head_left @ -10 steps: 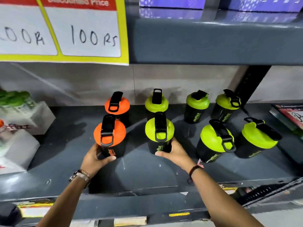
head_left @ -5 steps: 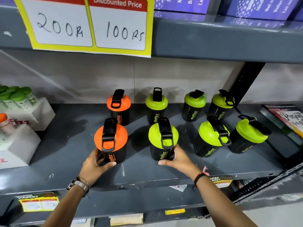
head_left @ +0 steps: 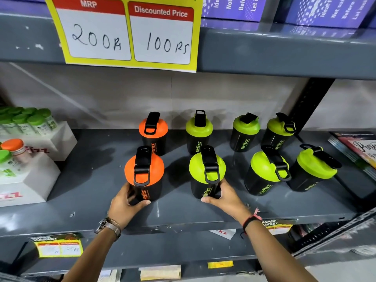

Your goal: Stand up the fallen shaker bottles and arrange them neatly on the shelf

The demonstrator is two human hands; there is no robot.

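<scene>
Eight shaker bottles stand upright on the grey shelf [head_left: 85, 192] in two rows of four, at centre and right of the frame. The left hand [head_left: 124, 202] is wrapped around the base of the front orange-lidded bottle [head_left: 144, 176], thumb across its front. The right hand [head_left: 225, 197] grips the base of the front green-lidded bottle [head_left: 206, 176] beside it. A yellow price sign [head_left: 130, 31] hangs from the upper shelf edge. White boxes [head_left: 26, 180] sit at the left.
</scene>
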